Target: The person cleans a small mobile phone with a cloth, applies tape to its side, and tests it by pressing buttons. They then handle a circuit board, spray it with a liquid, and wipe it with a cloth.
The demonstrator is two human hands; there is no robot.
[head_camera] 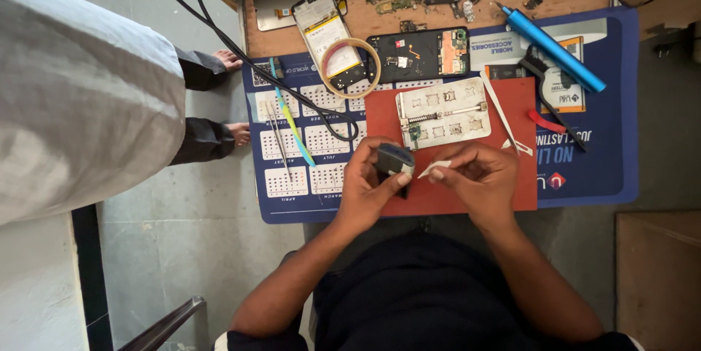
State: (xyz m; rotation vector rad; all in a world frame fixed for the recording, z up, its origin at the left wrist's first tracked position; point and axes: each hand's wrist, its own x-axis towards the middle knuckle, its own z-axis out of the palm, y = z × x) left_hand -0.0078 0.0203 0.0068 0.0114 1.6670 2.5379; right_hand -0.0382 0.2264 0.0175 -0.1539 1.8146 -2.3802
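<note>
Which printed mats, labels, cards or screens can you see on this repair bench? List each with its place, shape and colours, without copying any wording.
Blue printed work mat: covers the bench, rectangular, white calendar grids at left.
Opened phone: upper left, yellow-white battery label, tan tape ring over it.
Printed card: right, under the blue pen-shaped tool, orange, white and dark.
Red mat: centre, rectangular, plain.

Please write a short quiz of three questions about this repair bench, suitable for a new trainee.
1. True or false: the left hand holds a small dark roll of tape.
2. What does the right hand pinch? A) white strip B) tweezers C) blue tool
3. What lies on the opened phone?

Key:
1. True.
2. A, the white strip.
3. A tan tape ring.
</note>
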